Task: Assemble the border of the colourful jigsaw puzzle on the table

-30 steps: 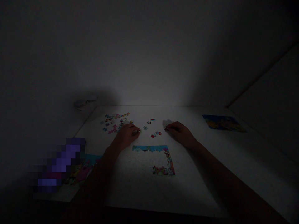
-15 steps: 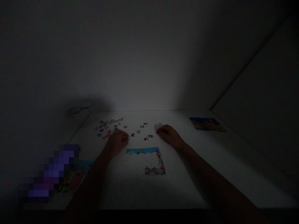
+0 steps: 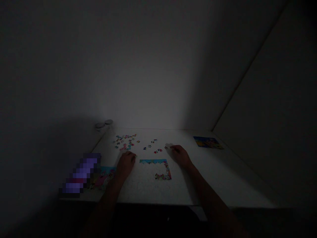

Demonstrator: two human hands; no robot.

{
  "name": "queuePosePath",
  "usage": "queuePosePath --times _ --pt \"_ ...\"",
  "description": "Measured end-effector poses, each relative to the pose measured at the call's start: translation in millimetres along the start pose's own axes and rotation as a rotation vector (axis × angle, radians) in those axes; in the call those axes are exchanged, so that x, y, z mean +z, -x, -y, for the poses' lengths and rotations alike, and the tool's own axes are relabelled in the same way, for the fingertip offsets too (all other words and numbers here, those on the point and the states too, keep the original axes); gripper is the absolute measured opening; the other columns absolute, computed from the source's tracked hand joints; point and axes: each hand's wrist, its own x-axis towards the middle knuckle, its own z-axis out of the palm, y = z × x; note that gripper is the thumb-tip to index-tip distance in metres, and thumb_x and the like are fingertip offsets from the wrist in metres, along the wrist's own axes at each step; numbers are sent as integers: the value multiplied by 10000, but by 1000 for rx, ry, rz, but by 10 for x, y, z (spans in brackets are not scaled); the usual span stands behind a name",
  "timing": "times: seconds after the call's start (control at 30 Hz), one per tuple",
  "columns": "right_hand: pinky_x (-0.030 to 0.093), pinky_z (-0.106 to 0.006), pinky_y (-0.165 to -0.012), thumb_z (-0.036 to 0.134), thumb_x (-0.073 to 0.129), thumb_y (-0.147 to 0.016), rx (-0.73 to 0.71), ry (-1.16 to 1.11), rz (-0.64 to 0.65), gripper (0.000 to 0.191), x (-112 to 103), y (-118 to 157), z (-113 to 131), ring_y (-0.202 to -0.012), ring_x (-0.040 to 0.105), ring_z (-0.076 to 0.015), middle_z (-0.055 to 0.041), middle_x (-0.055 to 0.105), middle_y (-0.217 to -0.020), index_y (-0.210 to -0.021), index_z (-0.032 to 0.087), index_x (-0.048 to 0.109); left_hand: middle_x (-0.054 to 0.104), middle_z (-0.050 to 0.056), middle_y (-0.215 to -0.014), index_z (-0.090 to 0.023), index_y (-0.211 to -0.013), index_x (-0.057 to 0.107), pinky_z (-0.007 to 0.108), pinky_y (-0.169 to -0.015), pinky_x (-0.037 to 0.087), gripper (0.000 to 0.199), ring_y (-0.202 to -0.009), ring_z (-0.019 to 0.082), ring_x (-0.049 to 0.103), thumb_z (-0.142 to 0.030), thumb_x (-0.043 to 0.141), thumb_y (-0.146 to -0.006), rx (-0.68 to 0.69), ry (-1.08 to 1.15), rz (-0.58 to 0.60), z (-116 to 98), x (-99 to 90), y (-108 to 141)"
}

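My left hand (image 3: 127, 162) is closed in a pinch on a small puzzle piece (image 3: 136, 155), just left of the joined puzzle part. My right hand (image 3: 180, 154) has its fingers pressed together at the right of the loose pieces; what they hold, if anything, is too small and dark to name. A loose piece (image 3: 166, 147) lies by its fingertips. Between and below the hands, the joined puzzle section (image 3: 168, 170) forms a top, right and partial bottom edge. Red pieces (image 3: 159, 150) and a few others lie between the hands.
Several loose pieces (image 3: 125, 140) are spread at the back left of the white table (image 3: 223, 178). A picture card (image 3: 208, 142) lies at the right, another picture (image 3: 105, 177) at the left beside a blurred purple area (image 3: 81, 173). Eyeglasses or similar round objects (image 3: 104, 124) are at the back left.
The camera view has shifted, showing more of the table's front edge. My left hand has moved toward the joined section, away from the loose pieces. My right hand stays at the right.
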Motion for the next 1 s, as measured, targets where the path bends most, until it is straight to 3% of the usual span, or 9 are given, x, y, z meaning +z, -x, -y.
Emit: queuePosePath --times 0.13,0.37,0.53,0.73,1.0 --pt "527 -469 -895 341 512 -833 -58 53 -20 273 -73 415 207 -974 665 -273 -105 713 -1014 -987 197 686 682 90 -1027 -166 -935 708 359 -944 465 231 -992 211 617 -120 484 -901 4 6 -36 -110 -27 284" --pt "504 -479 -980 366 555 -880 -225 160 112 312 -32 1154 543 -1118 623 -290 -98 668 -1194 -1158 291 675 668 89 -1197 -224 -985 726 387 -1018 447 224 -1144 227 598 -139 543 -887 55 32 -31 -178 -2 786" --pt "487 -475 -996 367 542 -915 -262 227 103 341 7 1532 817 -1179 579 -279 -97 629 -1275 -1236 307 641 689 95 -1171 -226 -963 746 450 -1015 446 165 -1126 262 615 -193 603 -887 149 5 14 -266 -14 866" --pt "433 -505 -1027 413 547 -928 -343 439 200 520 39 1620 1013 -1248 506 -278 -79 563 -1383 -1432 317 464 689 54 -1176 -250 -1009 749 414 -1017 445 162 -1119 241 595 -230 628 -904 184 16 69 -294 80 778" --pt "364 -541 -1090 515 534 -919 -362 530 318 690 39 1555 967 -1369 389 -293 -72 454 -1497 -1526 292 294 703 33 -1058 -209 -1034 698 375 -903 498 170 -981 208 614 -179 553 -951 378 -104 -56 -422 249 824"
